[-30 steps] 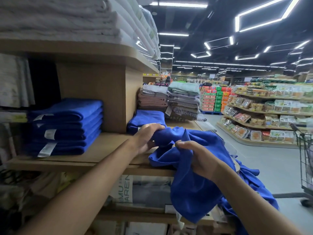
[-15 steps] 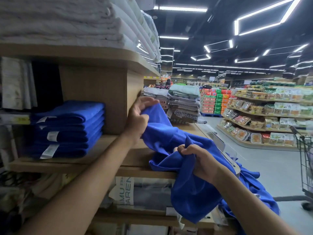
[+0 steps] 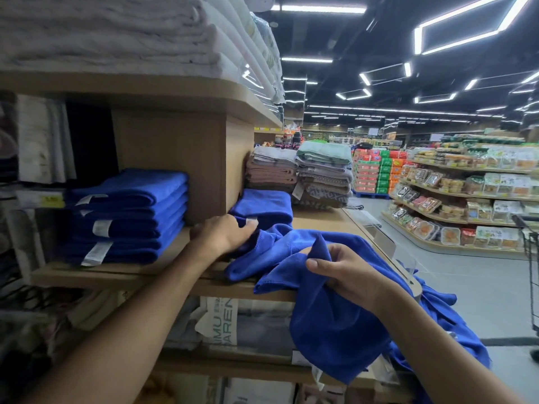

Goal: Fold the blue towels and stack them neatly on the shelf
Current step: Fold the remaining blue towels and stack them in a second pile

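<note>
A loose blue towel (image 3: 326, 319) lies crumpled over the front edge of the wooden shelf (image 3: 122, 272) and hangs down. My right hand (image 3: 347, 272) grips a bunched fold of it just in front of the shelf edge. My left hand (image 3: 224, 234) is low on the shelf board and holds the towel's far corner down beside a white tag. A stack of folded blue towels (image 3: 128, 217) sits in the left bay. A single folded blue towel (image 3: 262, 204) lies just behind my left hand. More blue cloth (image 3: 437, 310) hangs at the right.
White towels (image 3: 116, 33) fill the top shelf. Grey and brown towel stacks (image 3: 320, 176) stand further along the shelf. Packaged linens (image 3: 233, 322) sit on the shelf below. Across the aisle are grocery shelves (image 3: 466, 199), and a shopping cart (image 3: 529, 258) is at the right edge.
My left hand, which had lifted the towel's corner up against the shelf upright, has come down to the shelf board with it. The right hand keeps its grip in about the same place.
</note>
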